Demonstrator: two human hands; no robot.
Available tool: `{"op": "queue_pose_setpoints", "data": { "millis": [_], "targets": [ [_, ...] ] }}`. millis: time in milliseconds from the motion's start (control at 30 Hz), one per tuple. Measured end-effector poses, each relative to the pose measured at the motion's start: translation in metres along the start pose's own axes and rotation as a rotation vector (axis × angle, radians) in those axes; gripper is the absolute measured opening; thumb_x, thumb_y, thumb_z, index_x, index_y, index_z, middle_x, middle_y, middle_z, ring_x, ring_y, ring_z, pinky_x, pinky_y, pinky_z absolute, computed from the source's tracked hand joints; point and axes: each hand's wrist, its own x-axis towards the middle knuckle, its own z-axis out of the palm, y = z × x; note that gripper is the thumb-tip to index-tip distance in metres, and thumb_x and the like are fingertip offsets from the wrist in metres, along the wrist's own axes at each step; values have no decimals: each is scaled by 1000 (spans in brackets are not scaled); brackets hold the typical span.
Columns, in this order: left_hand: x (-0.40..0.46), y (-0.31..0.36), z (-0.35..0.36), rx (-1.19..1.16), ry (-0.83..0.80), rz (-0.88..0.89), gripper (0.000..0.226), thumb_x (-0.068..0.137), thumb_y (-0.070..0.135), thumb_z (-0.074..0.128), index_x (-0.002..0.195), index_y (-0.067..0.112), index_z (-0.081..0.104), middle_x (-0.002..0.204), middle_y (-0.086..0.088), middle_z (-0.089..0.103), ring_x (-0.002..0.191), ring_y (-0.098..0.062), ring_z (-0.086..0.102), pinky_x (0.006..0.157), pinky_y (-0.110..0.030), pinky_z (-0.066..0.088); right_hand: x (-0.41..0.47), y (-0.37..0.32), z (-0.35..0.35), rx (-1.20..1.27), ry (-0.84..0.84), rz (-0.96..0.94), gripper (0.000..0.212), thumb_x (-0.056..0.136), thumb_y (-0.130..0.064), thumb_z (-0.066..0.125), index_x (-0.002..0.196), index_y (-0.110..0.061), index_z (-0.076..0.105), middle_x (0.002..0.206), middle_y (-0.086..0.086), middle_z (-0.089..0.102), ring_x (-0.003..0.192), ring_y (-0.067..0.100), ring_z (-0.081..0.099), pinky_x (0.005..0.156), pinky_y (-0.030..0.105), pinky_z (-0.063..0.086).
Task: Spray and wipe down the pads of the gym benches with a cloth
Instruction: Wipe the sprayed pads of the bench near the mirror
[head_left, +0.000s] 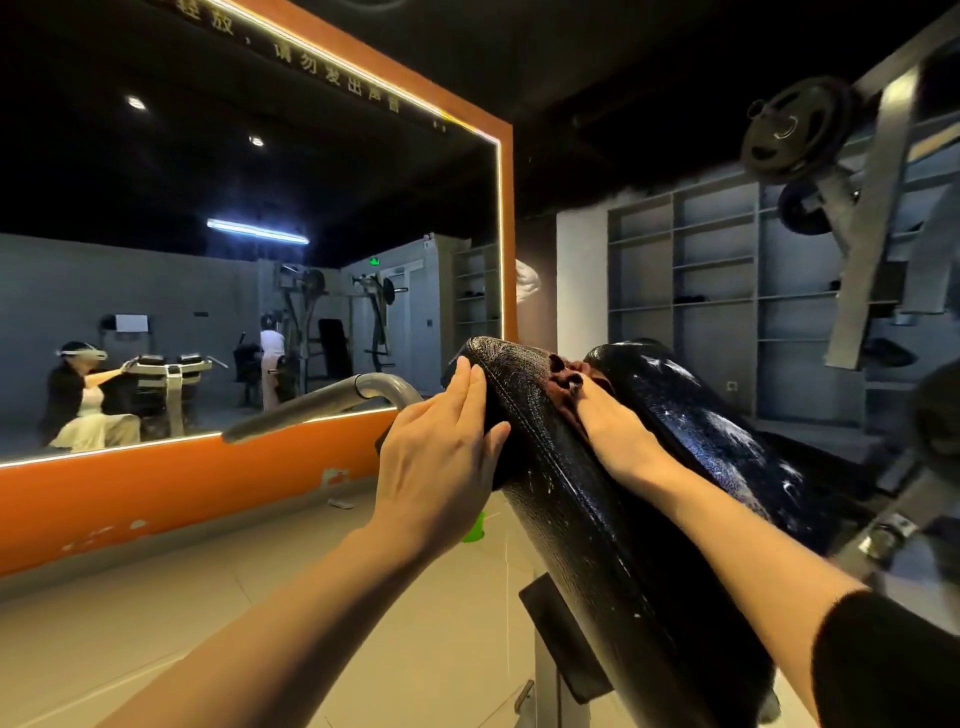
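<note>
Cloth (566, 387) bunched at 12 o'clock of the right hand (618, 436), wedged into the gap between the two black pads. Soft and limp by the look of it, dark reddish-brown, likely damp; best held as a wad under the palm, not by a corner, so that pressure spreads. Right hand's fingers mostly buried in the folds and the gap, so cannot tell how tightly curled; seemingly pressing the cloth down against the near pad (582, 499).

Left hand (441, 467) laid on the near pad's outer edge at 9 o'clock, fingers (470, 384) straight and close together, thumb spread toward the seam, holding nothing, apparently steadying the pad. Pads firm but yielding under stitched vinyl, probably slick where wet; both carried on a metal frame, so unlikely to shift much under wiping. Far pad (701, 415) at 2 o'clock glossy, with white streaks and droplets, judged sprayed but not yet fully wiped.

Hard to make out: no spray bottle clearly in view, only a small green object (475, 527) on the floor below the left wrist, half hidden, unidentifiable. Lower ends of both pads cut off or lost in shadow at 5 o'clock. Grey handle bar (332, 397) at 10 o'clock runs behind the left hand. Mirror (249, 260) at 10 o'clock dim; shelving (727, 270) at 1 o'clock blurred.
</note>
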Motion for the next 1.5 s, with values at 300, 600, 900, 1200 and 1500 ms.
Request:
{"op": "queue_pose_setpoints", "data": {
  "millis": [300, 600, 900, 1200, 1500],
  "targets": [
    [0, 0, -2, -29, -41, 12, 69, 93, 60, 27, 131, 9, 55, 115, -7, 68, 94, -22, 67, 86, -36, 52, 22, -58, 24, 1, -32, -393, 65, 87, -65, 26, 147, -41, 33, 150, -8, 42, 142, 17, 30, 118, 54, 16],
    [0, -8, 3, 101, -50, 46, 97, 89, 76, 13, 140, 1, 48, 142, -15, 49, 113, -29, 64, 88, -40, 54, 67, 0, 8, -2, -90, -149, 50, 101, -51, 18, 143, -33, 39, 147, -1, 45, 134, 26, 43, 112, 53, 29],
    [-2, 1, 0, 115, -44, 36, 96, 84, 76, 24, 139, 2, 50, 141, -16, 50, 111, -30, 65, 87, -40, 54, -11, 60, -2, 155, -66, -48, 72, 85, -75, 24, 150, -44, 27, 158, -11, 28, 146, 10, 21, 121, 43, 15],
    [-4, 3, 0, 93, -60, 33, 92, 83, 71, 30, 140, 1, 49, 142, -17, 50, 108, -31, 66, 87, -40, 54, -77, -9, -4, 413, -211, -231, 46, 92, -51, 37, 137, -57, 30, 158, -18, 25, 146, -1, 14, 123, 37, 10],
    [0, -3, 1, 71, -67, 40, 91, 85, 72, 25, 141, 4, 48, 139, -15, 53, 110, -29, 66, 89, -38, 53, 19, -50, 1, 64, -224, -339, 47, 103, -51, 22, 150, -44, 21, 159, -17, 19, 148, 7, 6, 118, 55, -11]
  ]
}}
